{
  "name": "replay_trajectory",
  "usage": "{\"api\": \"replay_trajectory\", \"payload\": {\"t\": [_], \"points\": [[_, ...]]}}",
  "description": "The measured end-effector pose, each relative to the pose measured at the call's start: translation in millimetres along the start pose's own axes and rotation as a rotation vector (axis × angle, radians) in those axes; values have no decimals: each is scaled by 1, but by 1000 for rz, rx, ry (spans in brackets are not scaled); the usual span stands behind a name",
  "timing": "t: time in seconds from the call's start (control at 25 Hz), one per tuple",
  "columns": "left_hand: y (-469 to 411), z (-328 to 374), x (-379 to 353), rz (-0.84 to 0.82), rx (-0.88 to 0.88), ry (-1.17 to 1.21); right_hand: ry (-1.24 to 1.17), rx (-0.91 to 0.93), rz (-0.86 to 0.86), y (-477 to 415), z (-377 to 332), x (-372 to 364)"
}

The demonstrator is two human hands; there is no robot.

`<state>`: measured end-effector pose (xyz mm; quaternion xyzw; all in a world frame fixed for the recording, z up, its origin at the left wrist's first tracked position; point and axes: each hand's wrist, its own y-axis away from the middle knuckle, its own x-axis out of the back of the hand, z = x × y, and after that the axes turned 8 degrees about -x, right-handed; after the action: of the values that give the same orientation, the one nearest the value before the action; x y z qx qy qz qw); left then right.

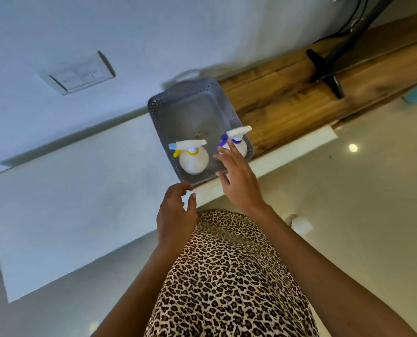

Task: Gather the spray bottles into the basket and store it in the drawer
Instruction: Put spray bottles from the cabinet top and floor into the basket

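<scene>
A grey perforated plastic basket (190,103) rests where the white table (81,190) meets the wooden unit. Two white spray bottles stand upright inside it: one with a yellow collar and trigger (193,159) near the front middle, and one with a blue collar and trigger (238,142) at the front right corner. My left hand (176,217) hovers just short of the basket's near corner, fingers apart and holding nothing. My right hand (239,181) spreads open over the basket's near right rim, its fingertips beside the blue-trigger bottle.
A wooden-topped unit (300,93) runs to the right behind the basket and carries a black stand (324,69). A switch plate (81,74) is on the white wall. The glossy tiled floor (360,190) lies to the right. No drawer is visible.
</scene>
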<state>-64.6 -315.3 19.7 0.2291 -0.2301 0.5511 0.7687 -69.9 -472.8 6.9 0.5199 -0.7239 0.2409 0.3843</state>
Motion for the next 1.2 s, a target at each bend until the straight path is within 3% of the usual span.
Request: {"api": "replay_trajectory", "payload": {"t": [0.24, 0.6, 0.92, 1.04, 1.2], "points": [[31, 19, -57, -169, -107, 7, 36, -201, 19, 82, 77, 19], [69, -1, -235, -406, -164, -133, 173, -427, -129, 184, 296, -22], [102, -118, -427, -497, -151, -258, 689, -120, -642, 214, 524, -141], [99, -168, -486, -509, -154, -283, 822, -53, -703, 204, 586, -195], [89, -224, -540, -538, -176, -310, 921, 63, -652, 194, 644, -253]]}}
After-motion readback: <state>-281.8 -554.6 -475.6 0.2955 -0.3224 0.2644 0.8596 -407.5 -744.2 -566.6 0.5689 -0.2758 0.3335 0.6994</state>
